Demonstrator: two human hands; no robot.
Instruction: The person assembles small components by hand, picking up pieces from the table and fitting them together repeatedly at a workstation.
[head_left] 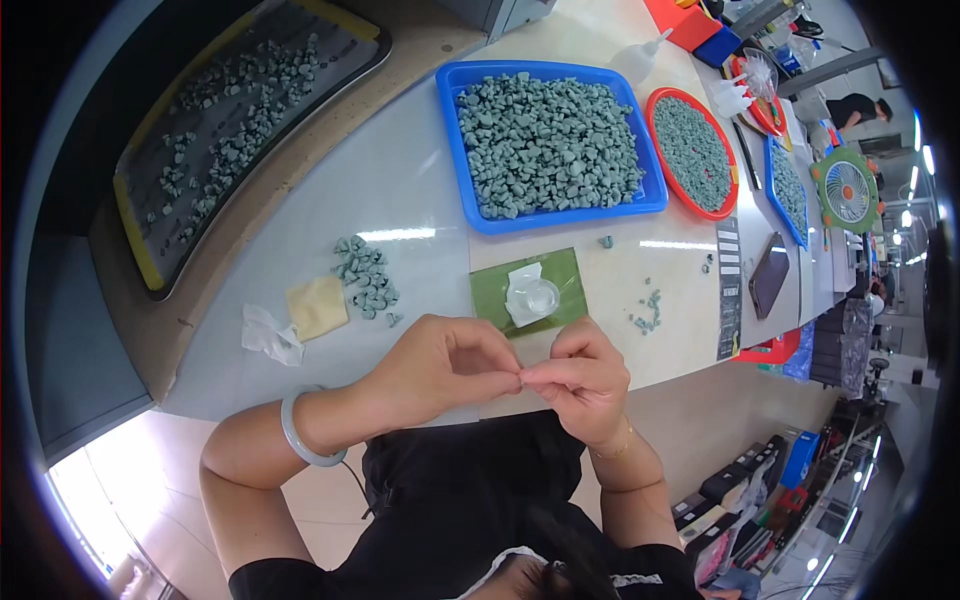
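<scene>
My left hand (440,370) and my right hand (582,380) meet at the table's front edge, thumbs and forefingers pinched together at the tips. Whatever lies between the fingertips is too small or too hidden to make out. Just beyond them, a green mat (560,280) carries a white paper with a small clear round dish (541,297) on it. Left of the mat is a loose pile of grey-green pieces (368,278), beside a yellow cloth (318,307) and a crumpled white tissue (270,336). Smaller green bits (650,313) are scattered to the right.
A blue tray (455,150) heaped with grey-green pieces stands at the back, with a red round tray (727,150) of smaller ones beside it. Farther right are another blue tray (803,235), a dark phone-like case (769,275) and a green fan (848,190). A black yellow-edged tray (150,250) sits at left.
</scene>
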